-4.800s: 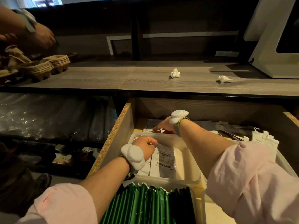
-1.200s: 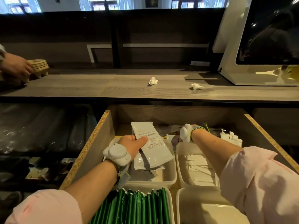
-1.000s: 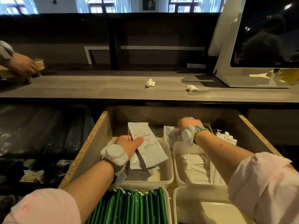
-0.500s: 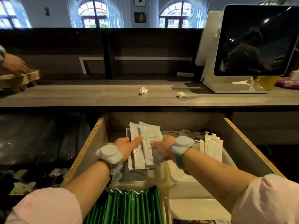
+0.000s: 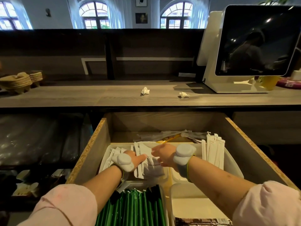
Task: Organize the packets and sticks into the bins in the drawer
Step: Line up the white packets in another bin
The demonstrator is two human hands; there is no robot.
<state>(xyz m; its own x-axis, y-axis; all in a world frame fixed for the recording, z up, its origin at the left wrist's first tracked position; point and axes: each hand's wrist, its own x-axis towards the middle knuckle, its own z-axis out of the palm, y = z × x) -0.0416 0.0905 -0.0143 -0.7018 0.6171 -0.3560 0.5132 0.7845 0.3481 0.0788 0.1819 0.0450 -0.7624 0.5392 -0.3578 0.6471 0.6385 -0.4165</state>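
Observation:
The wooden drawer [image 5: 91,154] stands open with several white plastic bins inside. My left hand [image 5: 135,159] grips a bunch of white packets [image 5: 151,168] low in the back-left bin [image 5: 105,154]. My right hand [image 5: 162,154] pinches the same bunch from the right. Green packets [image 5: 138,207] stand in rows in the front-left bin. White paper-wrapped sticks [image 5: 213,152] stand in the back-right bin [image 5: 231,162]. The front-right bin [image 5: 195,207] holds a brown packet [image 5: 202,222] at its near edge. Loose packets and sticks [image 5: 172,136] lie at the drawer's back.
On the counter [image 5: 114,98] above the drawer lie two crumpled tissues [image 5: 145,91] [image 5: 183,94]. A white screen terminal [image 5: 254,46] stands at its right, stacked pulp cup trays [image 5: 17,82] at its left. Plastic-wrapped goods [image 5: 37,141] fill the shelf left of the drawer.
Both hands have lowered the white packets into the back-left bin. Earlier my right hand came over from the drawer's back to join the bunch. Another person's hand at the left has gone from view.

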